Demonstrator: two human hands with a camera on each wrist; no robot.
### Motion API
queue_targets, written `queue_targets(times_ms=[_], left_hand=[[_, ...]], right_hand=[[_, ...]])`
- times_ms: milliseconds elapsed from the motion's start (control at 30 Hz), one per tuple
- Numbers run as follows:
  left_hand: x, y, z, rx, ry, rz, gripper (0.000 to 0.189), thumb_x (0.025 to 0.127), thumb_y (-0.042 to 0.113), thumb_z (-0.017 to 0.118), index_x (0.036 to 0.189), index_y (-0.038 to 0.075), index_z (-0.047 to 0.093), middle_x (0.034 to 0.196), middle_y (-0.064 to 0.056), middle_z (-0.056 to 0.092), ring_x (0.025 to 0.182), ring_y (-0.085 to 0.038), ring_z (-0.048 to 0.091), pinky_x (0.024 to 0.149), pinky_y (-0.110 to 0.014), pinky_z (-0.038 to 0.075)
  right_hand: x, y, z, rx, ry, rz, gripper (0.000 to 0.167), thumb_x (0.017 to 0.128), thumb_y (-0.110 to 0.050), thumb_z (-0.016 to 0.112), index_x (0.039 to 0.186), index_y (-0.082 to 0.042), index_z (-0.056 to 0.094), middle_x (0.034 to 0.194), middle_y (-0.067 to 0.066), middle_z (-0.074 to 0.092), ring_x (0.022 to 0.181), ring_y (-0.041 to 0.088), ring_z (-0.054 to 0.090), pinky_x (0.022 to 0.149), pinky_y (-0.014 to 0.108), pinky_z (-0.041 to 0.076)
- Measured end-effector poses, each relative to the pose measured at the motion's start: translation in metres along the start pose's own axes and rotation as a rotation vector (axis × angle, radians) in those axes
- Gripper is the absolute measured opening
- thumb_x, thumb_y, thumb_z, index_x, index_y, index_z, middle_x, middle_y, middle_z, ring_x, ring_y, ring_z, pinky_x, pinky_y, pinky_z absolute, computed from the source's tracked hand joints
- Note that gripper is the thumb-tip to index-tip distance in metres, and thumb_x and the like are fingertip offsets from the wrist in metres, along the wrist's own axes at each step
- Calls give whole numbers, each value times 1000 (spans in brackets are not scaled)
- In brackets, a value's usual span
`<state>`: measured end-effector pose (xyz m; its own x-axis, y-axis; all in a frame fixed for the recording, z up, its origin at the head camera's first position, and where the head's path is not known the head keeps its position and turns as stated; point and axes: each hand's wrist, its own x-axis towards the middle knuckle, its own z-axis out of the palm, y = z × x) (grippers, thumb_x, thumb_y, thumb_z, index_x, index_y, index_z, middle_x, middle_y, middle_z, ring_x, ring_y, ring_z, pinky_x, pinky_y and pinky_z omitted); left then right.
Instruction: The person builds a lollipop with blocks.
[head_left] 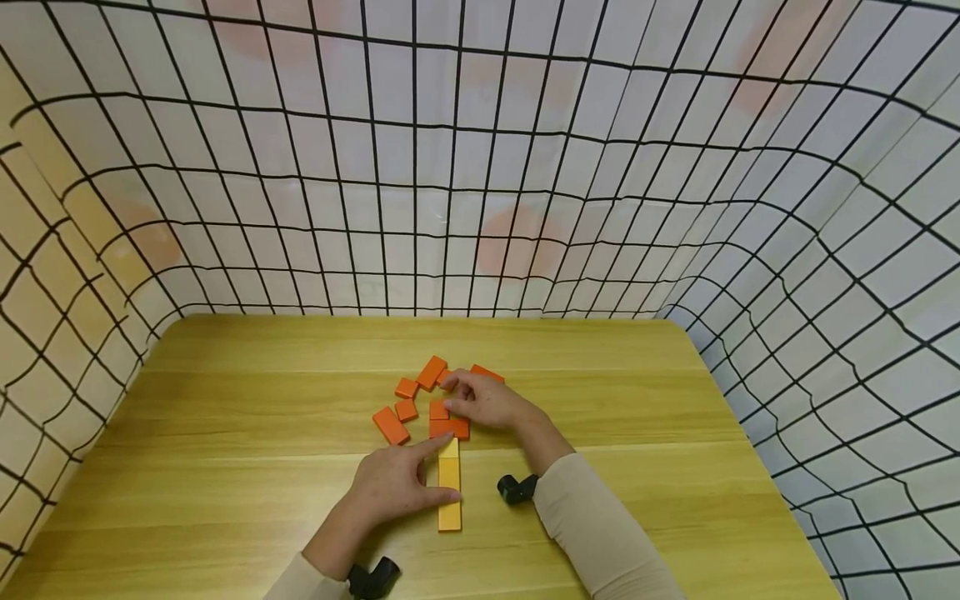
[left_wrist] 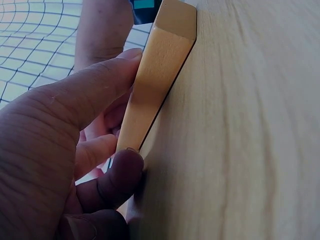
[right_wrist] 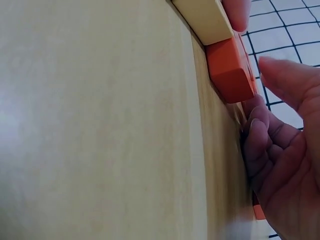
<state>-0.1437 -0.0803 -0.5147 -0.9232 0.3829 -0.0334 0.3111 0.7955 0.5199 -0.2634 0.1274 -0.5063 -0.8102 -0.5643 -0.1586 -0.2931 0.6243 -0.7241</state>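
A column of yellow blocks (head_left: 449,473) lies on the table, its far end meeting an orange rectangular block (head_left: 461,430). My left hand (head_left: 393,481) spans this column: the extended index finger touches near the far end and the thumb lies across the yellow. In the left wrist view, fingertips rest along the side of a yellow block (left_wrist: 155,65). Beyond the rectangle sits a small orange block (head_left: 438,409). My right hand (head_left: 483,400) is beside it, thumb tip close to it. In the right wrist view, the thumb stands apart from an orange block (right_wrist: 230,70); the other fingers are partly hidden.
Loose orange blocks lie around the column: a rectangle (head_left: 391,426) and small squares (head_left: 406,388) to the left, another rectangle (head_left: 432,372) farther away, and one (head_left: 487,373) behind the right hand. Black wire mesh (head_left: 450,200) encloses the wooden table (head_left: 247,433) at the back and sides.
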Motion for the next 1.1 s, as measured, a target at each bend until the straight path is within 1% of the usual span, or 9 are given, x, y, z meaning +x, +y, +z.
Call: queue_targets(times_ms=[133, 267, 400, 567, 667, 867, 1100], left_hand=[[-1, 0, 0, -9, -4, -2, 85, 73, 75, 74, 147, 37, 56, 52, 14, 31, 49, -7, 26, 47, -28, 27], [-1, 1, 0, -17, -10, -4, 85, 74, 76, 74, 147, 37, 56, 52, 14, 35, 49, -7, 30, 47, -28, 27], [0, 1, 0, -17, -11, -8, 85, 74, 76, 73, 147, 38, 55, 52, 14, 37, 49, -7, 32, 48, -29, 28], [1, 0, 1, -12, -10, -6, 85, 73, 77, 73, 147, 38, 55, 52, 14, 35, 49, -7, 30, 48, -28, 27], [1, 0, 1, -13, -18, -9, 85, 73, 77, 73, 147, 38, 55, 52, 14, 33, 49, -7, 29, 48, -29, 26], [2, 0, 1, -18, -31, -16, 84, 74, 76, 73, 147, 38, 55, 55, 12, 29, 52, -9, 26, 49, -29, 23], [1, -1, 0, -17, -25, -14, 85, 74, 75, 74, 147, 37, 55, 55, 12, 30, 53, -9, 28, 50, -29, 27]], right_hand=[[1, -2, -1, -9, 34, 8, 23, 103, -32, 61, 125, -25, 61, 90, -2, 60, 77, 14, 55, 73, 30, 48], [4, -6, -6, -14, 43, 9, 24, 103, -27, 61, 126, -23, 62, 90, 0, 62, 76, 15, 56, 71, 31, 49], [9, -11, -13, -64, 45, 16, 26, 102, -23, 62, 128, -23, 63, 90, 0, 63, 75, 16, 56, 71, 30, 50], [16, -11, -21, -152, 21, 58, 31, 102, -22, 60, 133, -25, 63, 86, -1, 62, 69, 13, 53, 67, 29, 46], [19, -10, -23, -178, -8, 71, 34, 103, -21, 59, 136, -26, 62, 84, 0, 62, 65, 13, 50, 65, 29, 44], [24, -9, -24, -220, -31, 68, 33, 102, -21, 60, 134, -26, 64, 85, -2, 62, 67, 12, 52, 66, 28, 44], [27, -10, -23, -260, -34, 61, 35, 101, -22, 62, 137, -25, 63, 80, -3, 61, 64, 11, 50, 67, 28, 45]])
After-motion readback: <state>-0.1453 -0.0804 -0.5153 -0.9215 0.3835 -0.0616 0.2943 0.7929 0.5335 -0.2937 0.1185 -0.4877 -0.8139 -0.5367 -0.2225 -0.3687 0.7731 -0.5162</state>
